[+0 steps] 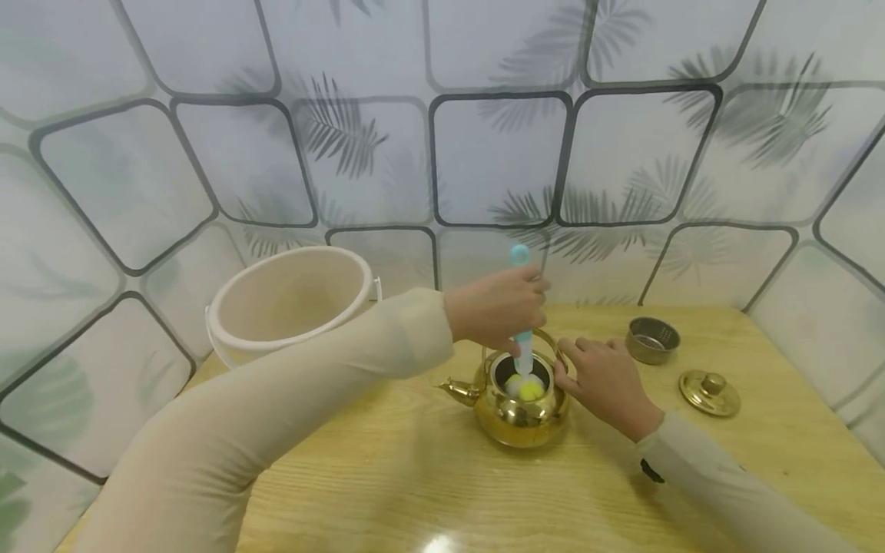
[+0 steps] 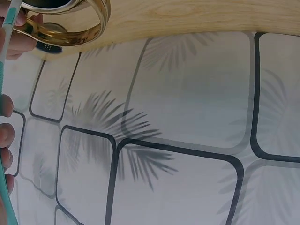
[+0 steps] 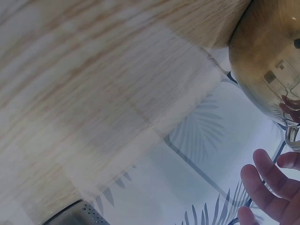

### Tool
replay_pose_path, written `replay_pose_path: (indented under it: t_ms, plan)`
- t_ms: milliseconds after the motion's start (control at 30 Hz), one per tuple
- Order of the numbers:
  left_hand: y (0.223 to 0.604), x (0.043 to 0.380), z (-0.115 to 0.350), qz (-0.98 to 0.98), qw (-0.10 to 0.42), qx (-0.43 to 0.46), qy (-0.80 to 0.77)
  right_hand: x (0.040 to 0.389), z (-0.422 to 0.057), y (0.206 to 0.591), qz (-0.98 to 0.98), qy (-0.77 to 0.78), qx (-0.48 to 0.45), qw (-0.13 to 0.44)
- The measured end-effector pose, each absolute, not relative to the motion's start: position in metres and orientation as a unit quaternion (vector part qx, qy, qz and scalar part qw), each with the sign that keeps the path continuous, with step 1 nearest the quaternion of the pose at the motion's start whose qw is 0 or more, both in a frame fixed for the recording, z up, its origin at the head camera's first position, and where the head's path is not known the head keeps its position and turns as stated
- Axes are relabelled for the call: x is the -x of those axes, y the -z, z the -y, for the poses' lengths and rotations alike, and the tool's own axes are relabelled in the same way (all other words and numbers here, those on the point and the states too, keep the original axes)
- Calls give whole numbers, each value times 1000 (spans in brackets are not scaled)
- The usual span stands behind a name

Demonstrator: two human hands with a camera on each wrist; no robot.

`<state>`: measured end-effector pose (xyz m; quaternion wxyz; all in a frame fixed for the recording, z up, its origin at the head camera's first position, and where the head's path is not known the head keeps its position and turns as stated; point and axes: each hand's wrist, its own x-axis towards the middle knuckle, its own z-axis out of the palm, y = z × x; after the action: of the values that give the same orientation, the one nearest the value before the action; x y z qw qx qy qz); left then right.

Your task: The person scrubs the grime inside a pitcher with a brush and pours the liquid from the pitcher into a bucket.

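Note:
My left hand point(image 1: 498, 306) grips the light blue handle of a cleaning brush point(image 1: 520, 256), held nearly upright over the kettle. Its white and yellow head point(image 1: 530, 390) is down inside the mouth of a shiny gold teapot kettle point(image 1: 522, 430), whose spout points left. In the left wrist view, curled fingers point(image 2: 5, 136) lie along the brush's teal handle point(image 2: 4, 201). At the kettle's right side, my right hand point(image 1: 608, 384) pinches its arched carry handle point(image 2: 86, 35) between thumb and fingers. The right wrist view catches some fingers point(image 3: 269, 180) beside the kettle body point(image 3: 267, 61).
A large white bucket point(image 1: 231, 326) stands behind my left forearm. To the right of the kettle are a perforated metal strainer cup point(image 1: 653, 352) and a gold lid with a knob point(image 1: 710, 393). The wooden table point(image 1: 387, 491) meets a patterned wall point(image 1: 498, 161) at the back.

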<state>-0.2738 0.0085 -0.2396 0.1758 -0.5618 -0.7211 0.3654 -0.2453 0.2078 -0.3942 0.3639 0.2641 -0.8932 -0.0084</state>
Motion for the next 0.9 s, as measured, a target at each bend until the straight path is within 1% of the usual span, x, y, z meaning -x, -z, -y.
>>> replay_pose_path:
  t_ms: [433, 633, 767, 900]
  plan:
    - [233, 267, -16, 685, 158, 574, -419, 245, -208, 396, 888, 9, -268, 374]
    - [234, 263, -20, 661, 168, 578, -448, 246, -207, 397, 885, 13, -269, 380]
    - [232, 260, -22, 654, 180, 571, -463, 247, -208, 397, 883, 10, -269, 384]
    - [231, 259, -23, 655, 181, 560, -475, 247, -208, 397, 883, 6, -269, 385]
